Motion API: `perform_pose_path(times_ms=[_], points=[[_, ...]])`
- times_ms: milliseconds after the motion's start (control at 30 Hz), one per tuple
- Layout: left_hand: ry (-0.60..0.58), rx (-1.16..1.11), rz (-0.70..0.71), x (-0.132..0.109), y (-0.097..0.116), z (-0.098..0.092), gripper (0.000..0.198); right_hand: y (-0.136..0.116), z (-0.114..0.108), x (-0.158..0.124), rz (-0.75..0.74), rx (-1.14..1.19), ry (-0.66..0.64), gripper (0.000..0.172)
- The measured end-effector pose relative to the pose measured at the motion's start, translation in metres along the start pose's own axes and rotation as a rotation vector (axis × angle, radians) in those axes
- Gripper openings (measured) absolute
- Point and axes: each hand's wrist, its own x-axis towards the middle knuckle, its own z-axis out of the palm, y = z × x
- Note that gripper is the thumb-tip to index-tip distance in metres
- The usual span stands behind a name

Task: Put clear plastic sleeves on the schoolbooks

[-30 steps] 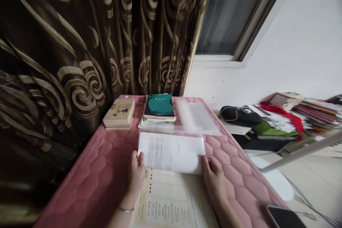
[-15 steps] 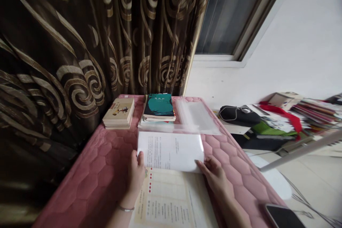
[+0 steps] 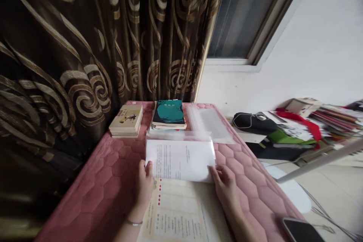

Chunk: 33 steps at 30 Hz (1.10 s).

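The white page (image 3: pixel 181 159) lies in front of me, flat and near the middle, with print on it. Its near edge lies along the cream page (image 3: pixel 178 211) with the red dots. My left hand (image 3: pixel 145 181) pinches its left side, thumb on top. My right hand (image 3: pixel 227 187) pinches the lower right corner, thumb on top too. I can't see my fingers under the page.

The clear film (image 3: pixel 181 135) pokes out past the far edge. If I pull one side more than the other, I think the page could go crooked and the film could wrinkle. If my right thumb presses too hard, that corner could bend. The film looks slippery, so a loose pinch could let it slide.

A second ago, my right thumb was out at the edge of the page. Now it sits a bit further in, on the corner. The right side of the page is a little more to the left, and its near edge is a little higher there. My left hand looks the same.

Past the film, the teal book (image 3: pixel 170 111), the pale books (image 3: pixel 127 117) and the clear sheets (image 3: pixel 215 124) haven't moved on the pink cloth (image 3: pixel 104 181).
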Motion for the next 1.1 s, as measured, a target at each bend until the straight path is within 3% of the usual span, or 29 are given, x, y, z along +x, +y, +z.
perform_pose_path(times_ms=[167,333,533,667,767,900,1100], points=[[0.018,-0.002,0.01,0.0,0.001,0.001,0.033,0.004,0.004,0.0,0.026,0.022,0.011,0.046],[0.039,0.005,0.012,0.002,0.0,0.002,0.033,0.001,0.001,-0.005,0.117,0.246,0.052,0.048],[0.01,0.026,-0.027,0.002,-0.005,0.002,0.034,-0.018,-0.007,-0.01,0.051,0.001,0.04,0.045],[0.008,0.01,-0.021,0.002,-0.004,0.002,0.034,-0.025,-0.006,-0.007,-0.01,0.024,0.006,0.044],[0.013,0.011,-0.009,0.003,-0.002,0.001,0.033,-0.02,-0.005,-0.006,0.023,0.009,-0.054,0.043],[0.037,0.031,0.022,0.003,0.001,0.001,0.034,-0.008,-0.002,-0.006,0.011,-0.033,-0.012,0.045],[0.006,-0.014,-0.044,0.0,0.002,0.002,0.035,-0.003,0.004,-0.006,0.01,-0.036,0.013,0.046]])
